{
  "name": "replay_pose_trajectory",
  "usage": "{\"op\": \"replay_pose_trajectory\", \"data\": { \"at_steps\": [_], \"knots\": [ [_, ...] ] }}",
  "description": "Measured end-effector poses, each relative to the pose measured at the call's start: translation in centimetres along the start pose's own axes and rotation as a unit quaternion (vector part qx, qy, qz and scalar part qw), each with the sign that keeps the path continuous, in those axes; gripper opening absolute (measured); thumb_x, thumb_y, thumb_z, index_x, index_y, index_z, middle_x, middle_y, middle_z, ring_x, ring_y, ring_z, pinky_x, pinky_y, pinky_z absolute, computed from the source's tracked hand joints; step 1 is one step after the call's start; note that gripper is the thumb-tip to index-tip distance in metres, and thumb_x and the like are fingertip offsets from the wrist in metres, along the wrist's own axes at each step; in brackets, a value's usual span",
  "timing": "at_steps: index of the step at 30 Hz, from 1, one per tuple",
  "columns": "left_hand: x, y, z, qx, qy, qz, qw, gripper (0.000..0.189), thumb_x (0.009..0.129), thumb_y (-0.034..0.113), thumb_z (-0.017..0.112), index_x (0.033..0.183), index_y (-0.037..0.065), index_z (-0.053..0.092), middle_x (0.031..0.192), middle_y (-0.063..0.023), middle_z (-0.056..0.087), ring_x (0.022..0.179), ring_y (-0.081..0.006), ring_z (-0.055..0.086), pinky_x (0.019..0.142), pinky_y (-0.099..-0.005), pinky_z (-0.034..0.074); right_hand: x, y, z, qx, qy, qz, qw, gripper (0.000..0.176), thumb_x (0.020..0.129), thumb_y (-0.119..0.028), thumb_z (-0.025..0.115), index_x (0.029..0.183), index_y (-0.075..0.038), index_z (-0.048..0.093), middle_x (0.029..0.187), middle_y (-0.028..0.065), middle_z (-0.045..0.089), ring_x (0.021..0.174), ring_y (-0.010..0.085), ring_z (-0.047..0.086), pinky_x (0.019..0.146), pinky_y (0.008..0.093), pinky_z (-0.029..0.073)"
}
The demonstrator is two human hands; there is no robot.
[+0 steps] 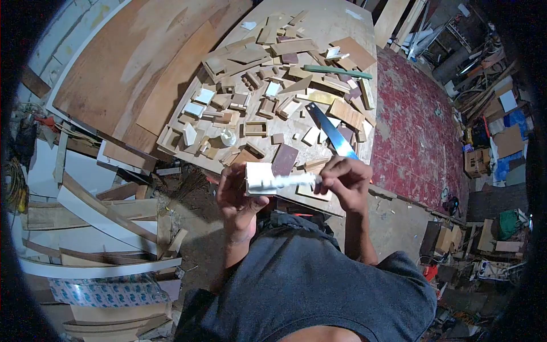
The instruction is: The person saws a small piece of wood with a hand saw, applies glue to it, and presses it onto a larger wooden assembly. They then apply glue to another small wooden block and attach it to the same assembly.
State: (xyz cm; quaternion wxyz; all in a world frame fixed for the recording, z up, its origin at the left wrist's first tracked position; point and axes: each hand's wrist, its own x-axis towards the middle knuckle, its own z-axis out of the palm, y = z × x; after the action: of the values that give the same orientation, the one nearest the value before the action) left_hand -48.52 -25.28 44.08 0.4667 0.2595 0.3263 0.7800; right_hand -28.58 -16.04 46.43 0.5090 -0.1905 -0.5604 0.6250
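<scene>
My left hand [232, 199] is closed around a small pale wooden block [260, 172] with a light, bright face, held above the near edge of the work table. The fingers of my right hand [350, 178] pinch the end of a slim whitish stick [296, 180]. Its other end reaches over to the block and seems to touch its lower face. Motion blur and glare hide the stick's exact kind. Just beyond my hands lie a dark reddish-brown flat piece [284, 160] and a handsaw blade [330, 131] on the table.
Many small wooden boxes and offcuts cover the table [356, 25]. A clear jar [228, 137] stands near its left edge, and a green strip [337, 71] lies farther back. Large boards [137, 62] lean at left; red flooring [419, 125] and piled clutter are at right.
</scene>
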Motion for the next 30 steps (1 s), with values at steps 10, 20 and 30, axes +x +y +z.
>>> {"op": "replay_pose_trajectory", "data": {
  "at_steps": [10,20,30],
  "knots": [
    [0.1,0.2,-0.6,0.004,-0.009,0.020,1.000,0.071,0.068,0.003,0.086,0.129,0.000,0.050,0.117,-0.0090,0.065,0.108,-0.0177,0.062,0.094,-0.0308,0.050,0.3,0.1,0.8,-0.029,-0.042,0.002,0.999,0.003,0.080,0.010,0.068,0.083,0.009,0.067,0.080,0.0199,0.066,0.066,0.0198,0.068,0.057,0.0280,0.056],
    [0.2,0.3,-1.1,0.007,-0.014,-0.004,1.000,0.070,0.068,0.004,0.086,0.128,0.001,0.050,0.118,-0.0083,0.064,0.110,-0.0172,0.061,0.097,-0.0318,0.048,1.1,0.0,0.8,-0.085,-0.085,-0.009,0.993,0.007,0.080,0.011,0.068,0.086,0.009,0.068,0.082,0.0197,0.067,0.067,0.0211,0.068,0.055,0.0282,0.057],
    [0.3,0.2,-1.5,0.013,-0.027,0.004,1.000,0.070,0.070,0.004,0.085,0.130,0.002,0.050,0.121,-0.0073,0.063,0.112,-0.0173,0.060,0.097,-0.0317,0.047,1.4,0.2,0.8,-0.058,-0.074,0.006,0.996,0.005,0.079,0.010,0.069,0.084,0.009,0.068,0.081,0.0195,0.067,0.067,0.0201,0.068,0.055,0.0286,0.057]
  ]
}}
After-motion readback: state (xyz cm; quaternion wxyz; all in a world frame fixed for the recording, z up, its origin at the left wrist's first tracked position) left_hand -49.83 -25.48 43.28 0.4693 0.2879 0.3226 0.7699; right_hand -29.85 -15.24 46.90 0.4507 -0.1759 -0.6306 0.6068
